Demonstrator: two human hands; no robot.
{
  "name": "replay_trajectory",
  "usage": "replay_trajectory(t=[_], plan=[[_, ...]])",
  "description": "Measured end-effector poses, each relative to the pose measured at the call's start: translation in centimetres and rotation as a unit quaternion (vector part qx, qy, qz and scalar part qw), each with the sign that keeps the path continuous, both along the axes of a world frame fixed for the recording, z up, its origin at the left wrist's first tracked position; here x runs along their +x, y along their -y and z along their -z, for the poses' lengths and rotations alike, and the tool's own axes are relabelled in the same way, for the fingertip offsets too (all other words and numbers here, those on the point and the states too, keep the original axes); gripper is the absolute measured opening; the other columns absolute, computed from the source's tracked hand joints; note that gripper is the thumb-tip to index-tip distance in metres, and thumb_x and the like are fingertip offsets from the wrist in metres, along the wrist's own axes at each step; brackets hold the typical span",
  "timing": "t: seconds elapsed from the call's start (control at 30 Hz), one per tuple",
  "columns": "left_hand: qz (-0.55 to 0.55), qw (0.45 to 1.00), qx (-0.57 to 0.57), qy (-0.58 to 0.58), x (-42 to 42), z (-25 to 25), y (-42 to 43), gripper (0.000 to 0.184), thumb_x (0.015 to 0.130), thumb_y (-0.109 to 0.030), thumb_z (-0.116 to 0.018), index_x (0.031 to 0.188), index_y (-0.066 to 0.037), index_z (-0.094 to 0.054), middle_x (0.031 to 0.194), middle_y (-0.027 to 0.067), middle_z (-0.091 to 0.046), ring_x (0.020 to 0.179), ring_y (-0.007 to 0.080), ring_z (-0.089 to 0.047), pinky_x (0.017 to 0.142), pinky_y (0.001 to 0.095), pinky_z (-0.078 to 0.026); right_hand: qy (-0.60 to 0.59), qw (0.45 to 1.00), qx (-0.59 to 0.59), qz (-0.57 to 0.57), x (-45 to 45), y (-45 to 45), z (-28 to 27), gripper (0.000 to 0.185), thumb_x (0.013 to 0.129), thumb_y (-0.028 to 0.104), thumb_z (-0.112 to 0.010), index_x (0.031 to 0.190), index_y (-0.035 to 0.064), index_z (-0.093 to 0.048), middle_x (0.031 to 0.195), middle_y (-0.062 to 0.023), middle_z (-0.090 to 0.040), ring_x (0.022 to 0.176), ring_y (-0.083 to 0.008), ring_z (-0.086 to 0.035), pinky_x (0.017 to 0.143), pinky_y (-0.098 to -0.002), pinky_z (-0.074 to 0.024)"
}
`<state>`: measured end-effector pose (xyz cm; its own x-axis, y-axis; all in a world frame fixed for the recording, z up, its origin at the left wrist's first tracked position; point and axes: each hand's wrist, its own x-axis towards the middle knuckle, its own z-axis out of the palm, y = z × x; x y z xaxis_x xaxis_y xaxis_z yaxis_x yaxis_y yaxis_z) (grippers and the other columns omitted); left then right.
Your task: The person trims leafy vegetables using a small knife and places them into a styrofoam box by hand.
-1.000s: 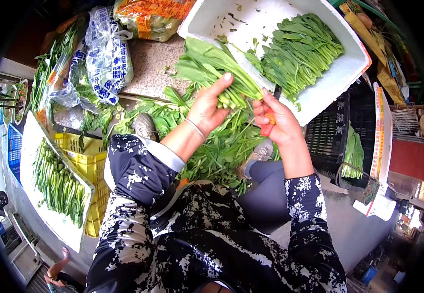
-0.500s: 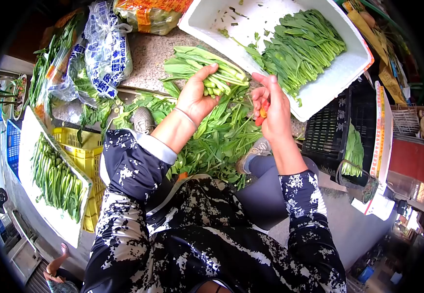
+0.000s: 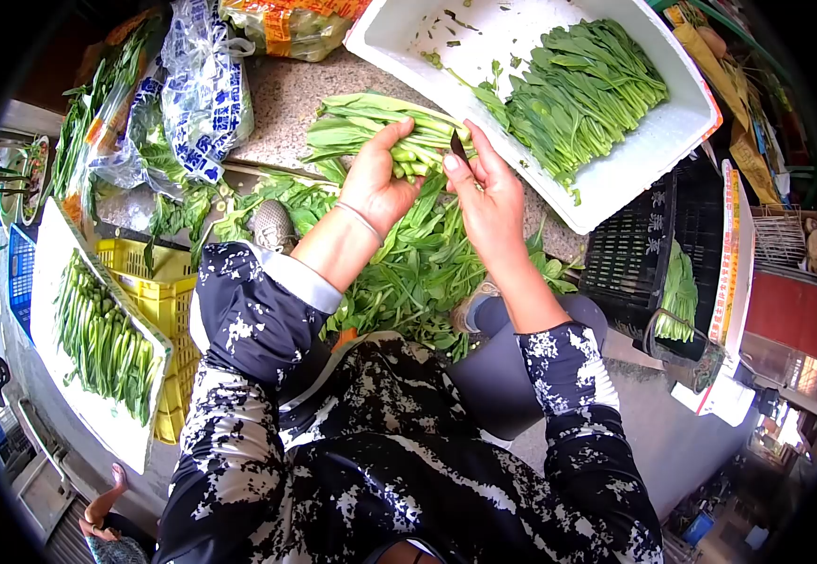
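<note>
My left hand [image 3: 377, 180] is closed around a bunch of leafy greens [image 3: 357, 127], its leaves pointing left and its cut stems toward my right hand. At the stem ends, my right hand [image 3: 488, 193] grips a small knife [image 3: 457, 144]. The knife's dark blade shows above my thumb, while its handle is hidden in my palm. Below both hands spreads a pile of loose greens [image 3: 408, 273] on the ground between my shoes.
A white foam box [image 3: 408, 47] with stacked greens [image 3: 587, 89] stands at upper right, beside a black crate [image 3: 629, 230]. On the left are another foam box [image 3: 112, 437] of greens, a yellow crate [image 3: 178, 305] and plastic bags [image 3: 204, 94]. A person's foot [image 3: 119, 477] shows at lower left.
My right hand has moved left and slightly up to the stem ends, turning so the knife's red-orange handle is hidden and the blade shows. The bunch in my left hand has shifted slightly left.
</note>
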<state>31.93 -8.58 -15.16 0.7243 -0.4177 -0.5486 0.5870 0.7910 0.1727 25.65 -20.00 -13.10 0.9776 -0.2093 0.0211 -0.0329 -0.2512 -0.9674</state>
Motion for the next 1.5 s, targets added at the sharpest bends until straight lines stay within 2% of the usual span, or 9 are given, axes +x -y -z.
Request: replay_trajectory(t=[0.23,0.43,0.5,0.63,0.8,1.13,1.3,1.37,1.5], plan=[[0.006,1.000,0.022,0.015,-0.5,0.6,-0.3,0.018,0.081,-0.011,-0.056,0.097,-0.003,-0.052,0.091,0.0095,-0.060,0.084,0.0212,-0.059,0.076,0.0322,-0.049,-0.041,0.985,0.163,0.034,0.1,-0.3,0.1,0.042,0.082,0.017,-0.060,0.121,0.0041,-0.048,0.073,0.0022,-0.055,0.058,-0.0042,-0.044,0.054,-0.0171,-0.0383],[-0.010,0.999,0.043,-0.008,-0.5,0.7,-0.5,0.011,0.082,-0.012,-0.056,0.089,-0.005,-0.053,0.086,0.0085,-0.058,0.079,0.0210,-0.056,0.072,0.0335,-0.049,-0.089,0.955,0.270,0.079,0.5,0.2,-0.4,0.033,0.083,0.017,-0.059,0.115,0.0077,-0.054,0.066,0.0037,-0.049,0.051,-0.0030,-0.039,0.042,-0.0163,-0.0313],[-0.002,0.999,0.047,-0.024,-0.3,0.6,-0.6,0.009,0.082,-0.012,-0.056,0.087,-0.006,-0.054,0.088,0.0079,-0.057,0.077,0.0214,-0.056,0.072,0.0334,-0.049,-0.096,0.935,0.335,0.065,0.6,1.2,-0.7,0.030,0.087,0.017,-0.052,0.115,0.0067,-0.053,0.068,0.0041,-0.046,0.052,-0.0029,-0.037,0.042,-0.0157,-0.0302],[-0.022,0.998,0.038,-0.034,0.3,0.3,-1.3,0.011,0.082,-0.013,-0.057,0.089,-0.006,-0.054,0.088,0.0082,-0.057,0.079,0.0223,-0.055,0.073,0.0348,-0.049,-0.083,0.947,0.294,0.101,0.5,1.4,-0.6,0.035,0.084,0.021,-0.057,0.116,0.0067,-0.052,0.065,0.0028,-0.047,0.048,-0.0039,-0.038,0.042,-0.0160,-0.0305],[-0.029,0.999,0.030,-0.012,0.6,1.2,-1.4,0.014,0.083,-0.017,-0.055,0.092,-0.005,-0.055,0.093,0.0091,-0.057,0.083,0.0241,-0.054,0.075,0.0363,-0.048,-0.059,0.966,0.253,0.008,-0.5,-0.5,0.1,0.046,0.083,0.020,-0.059,0.123,0.0039,-0.044,0.066,0.0019,-0.051,0.052,-0.0026,-0.042,0.045,-0.0143,-0.0320],[-0.030,0.999,0.006,-0.025,0.6,1.3,-1.3,0.013,0.083,-0.015,-0.054,0.091,-0.005,-0.055,0.092,0.0091,-0.057,0.082,0.0236,-0.055,0.075,0.0367,-0.048,-0.077,0.944,0.320,0.004,-0.1,-0.4,0.3,0.042,0.083,0.019,-0.059,0.122,0.0046,-0.047,0.064,0.0043,-0.046,0.051,-0.0030,-0.037,0.044,-0.0158,-0.0292],[-0.040,0.999,0.005,-0.017,0.5,0.8,-1.5,0.012,0.082,-0.013,-0.056,0.091,-0.004,-0.055,0.089,0.0086,-0.058,0.082,0.0223,-0.056,0.077,0.0382,-0.048,-0.075,0.971,0.205,0.096,0.3,0.1,0.6,0.035,0.084,0.019,-0.058,0.116,0.0053,-0.053,0.064,0.0054,-0.045,0.051,-0.0031,-0.037,0.045,-0.0157,-0.0291],[-0.023,1.000,0.017,-0.005,0.2,0.2,-1.6,0.012,0.082,-0.012,-0.057,0.091,-0.004,-0.055,0.088,0.0080,-0.058,0.081,0.0213,-0.056,0.076,0.0369,-0.048,-0.091,0.962,0.238,0.093,0.8,0.7,-0.1,0.037,0.082,0.022,-0.061,0.112,0.0018,-0.054,0.069,0.0032,-0.052,0.053,-0.0043,-0.040,0.048,-0.0162,-0.0331],[0.079,0.994,0.060,0.055,-0.1,0.8,-1.9,0.012,0.082,-0.012,-0.058,0.089,-0.003,-0.056,0.084,0.0063,-0.059,0.075,0.0181,-0.058,0.074,0.0318,-0.049,-0.140,0.984,0.107,-0.006,1.0,1.8,-1.1,0.040,0.074,0.026,-0.069,0.100,-0.0033,-0.059,0.082,-0.0022,-0.061,0.057,-0.0076,-0.047,0.057,-0.0195,-0.0400]])
